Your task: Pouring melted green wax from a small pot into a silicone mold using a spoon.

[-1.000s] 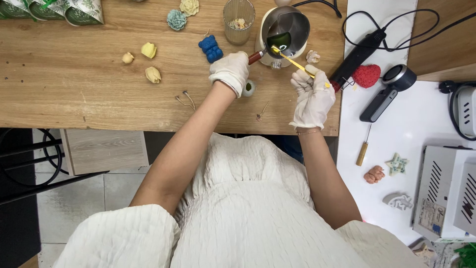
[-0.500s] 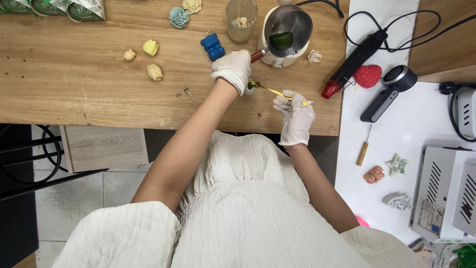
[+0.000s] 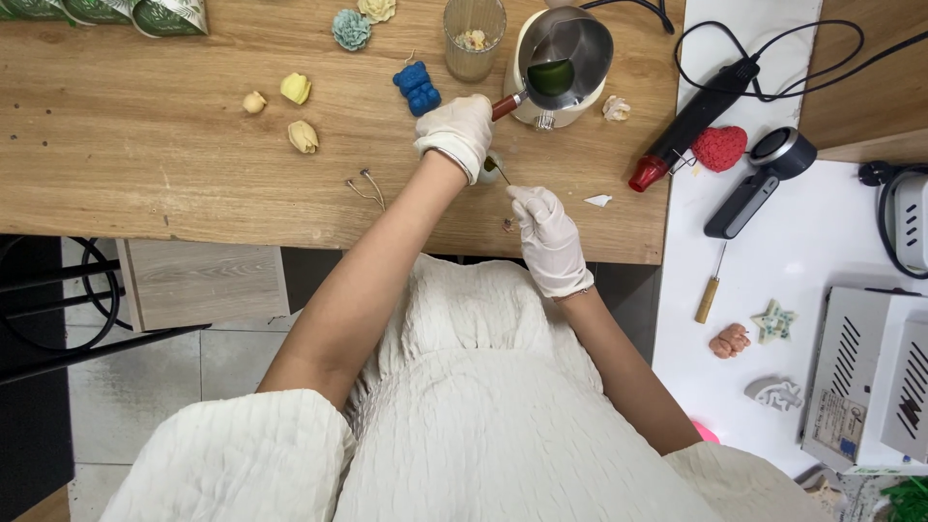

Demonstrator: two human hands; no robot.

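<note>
Over the near edge of a pale wooden table (image 3: 145, 184), a person in a crinkled white dress works with both hands in white latex gloves. Nearest, the right hand (image 3: 546, 232) has its fingers pressed together around a thin stick-like tool (image 3: 503, 170), most of it hidden by the glove; only its slim tip shows, and what kind of tool it is cannot be told. That tip points into a small round white mould (image 3: 493, 169) holding something green, which sits on the table between the two hands, partly covered by the left wrist. Just beyond, the left hand (image 3: 456, 130) is clenched around the reddish-brown wooden handle (image 3: 506, 104) of a shiny steel melting pot (image 3: 565, 58), which holds a green liquid and rests on a cream base.

Two loose wire wicks (image 3: 365, 186) lie left of the left forearm on bare grain, with open board stretching leftwards. A small white paper scrap (image 3: 598, 200) lies to the right, near the table's edge. Farther back stand a blue bear-shaped wax figure (image 3: 417, 89), a ribbed clear glass tumbler (image 3: 474, 39), three pale yellow wax buds (image 3: 295, 89) and a teal wax flower (image 3: 351, 29). On the adjoining white surface lie a black heat tool with a red nozzle (image 3: 691, 121) and a red textured heart (image 3: 717, 148).
</note>
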